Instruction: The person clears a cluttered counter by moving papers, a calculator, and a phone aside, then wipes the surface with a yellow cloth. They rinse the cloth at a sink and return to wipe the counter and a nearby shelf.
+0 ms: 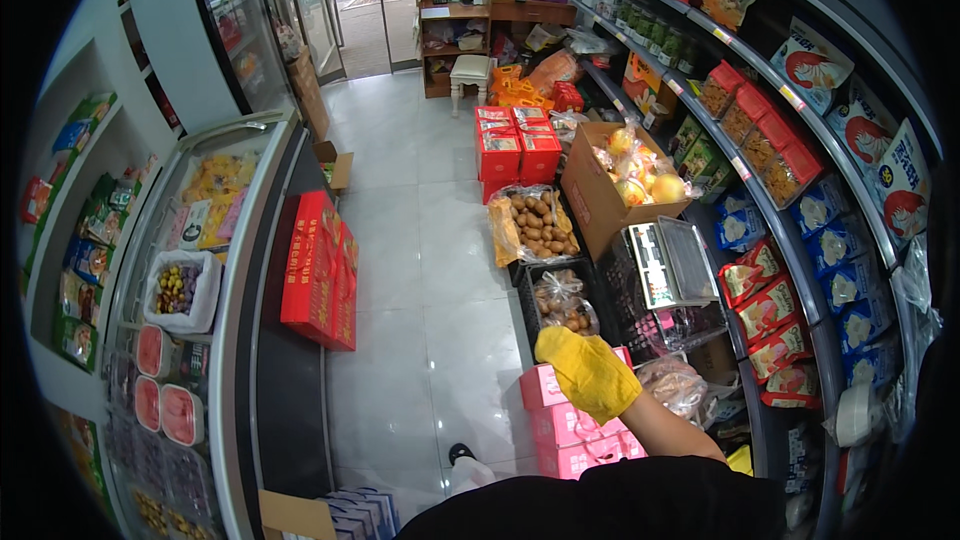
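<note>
My right hand (615,390) is wrapped in a yellow cloth (581,367), which hides the fingers. It is above a stack of pink gift boxes (574,427), and from this angle I cannot tell whether the cloth touches them. Just beyond it, a black plastic crate (534,300) holds brown produce in clear bags (564,296). Farther along is a crate of loose, round brown produce (536,225) in an orange-and-clear liner. To the right of my wrist is another filled clear plastic bag (671,386). My left hand is out of view.
Shelves of packaged snacks (776,315) line the right side. A scale (652,266) and a carton of wrapped fruit (637,172) stand near them. At left is a glass-topped display freezer (225,360) with red boxes (319,270) against it. Tiled floor (390,255) runs towards the glass doors.
</note>
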`<state>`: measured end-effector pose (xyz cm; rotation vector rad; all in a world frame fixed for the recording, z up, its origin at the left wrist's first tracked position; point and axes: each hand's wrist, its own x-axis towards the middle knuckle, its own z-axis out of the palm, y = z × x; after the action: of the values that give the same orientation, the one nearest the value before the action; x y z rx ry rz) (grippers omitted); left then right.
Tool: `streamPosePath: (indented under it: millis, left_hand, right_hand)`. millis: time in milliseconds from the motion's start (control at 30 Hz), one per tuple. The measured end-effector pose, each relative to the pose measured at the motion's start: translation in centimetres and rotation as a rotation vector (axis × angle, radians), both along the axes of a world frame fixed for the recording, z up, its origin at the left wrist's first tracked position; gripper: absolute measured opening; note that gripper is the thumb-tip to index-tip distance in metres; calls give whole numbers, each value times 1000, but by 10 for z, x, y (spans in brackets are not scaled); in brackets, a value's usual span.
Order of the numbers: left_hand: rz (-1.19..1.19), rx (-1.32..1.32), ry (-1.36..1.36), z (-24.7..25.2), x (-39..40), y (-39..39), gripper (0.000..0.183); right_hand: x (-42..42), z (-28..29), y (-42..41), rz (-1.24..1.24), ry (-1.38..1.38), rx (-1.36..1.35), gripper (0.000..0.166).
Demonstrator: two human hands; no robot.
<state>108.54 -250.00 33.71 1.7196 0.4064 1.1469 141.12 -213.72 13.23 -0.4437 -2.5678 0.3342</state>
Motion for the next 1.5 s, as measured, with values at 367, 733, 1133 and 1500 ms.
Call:
streamPosePath:
  millis: [367, 733, 1133, 1500]
  left_hand:
    - [-70, 359, -132, 52, -103, 61, 18]
    - [621, -649, -418, -147, -222, 354, 66]
    - [319, -1108, -1216, -222, -314, 707, 62]
    - [502, -978, -1237, -264, -594, 949, 62]
  right_hand:
    - [-51, 45, 35, -198, -189, 10, 18]
    - [-119, -47, 188, -308, -40, -300, 15]
    - [-503, 11, 452, 161, 95, -944, 42]
    - [-581, -187, 764, -562, -53, -957, 35]
